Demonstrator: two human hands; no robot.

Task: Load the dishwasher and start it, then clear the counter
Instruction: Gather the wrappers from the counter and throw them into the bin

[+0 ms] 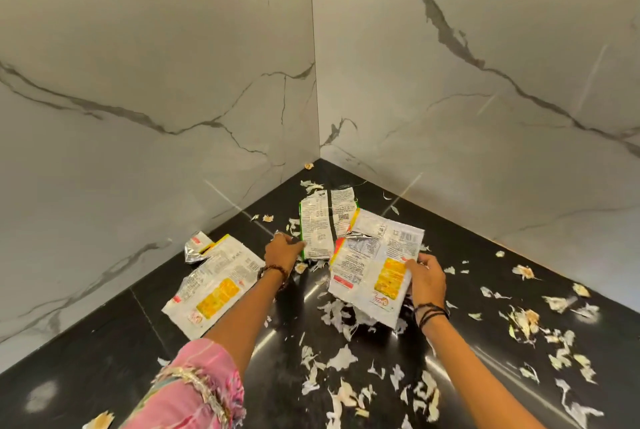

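My left hand (282, 250) on edge of green-trimmed wrapper (317, 231), fingers curled onto it, near corner of black counter (104, 359)
My right hand (424, 278) pinching white-and-yellow wrapper (367, 276), lifted, tilted off counter, second wrapper stacked behind it
Third wrapper (214, 283) flat on counter, left of my left wrist
Pale peel scraps (346, 380) scattered across counter, thick at right
Marble walls (156, 82) meet behind

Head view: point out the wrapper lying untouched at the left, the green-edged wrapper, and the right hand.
left wrapper (214, 285), head view, its yellow panel.
green-edged wrapper (317, 226), head view, its printed back.
right hand (425, 278), head view, its back.
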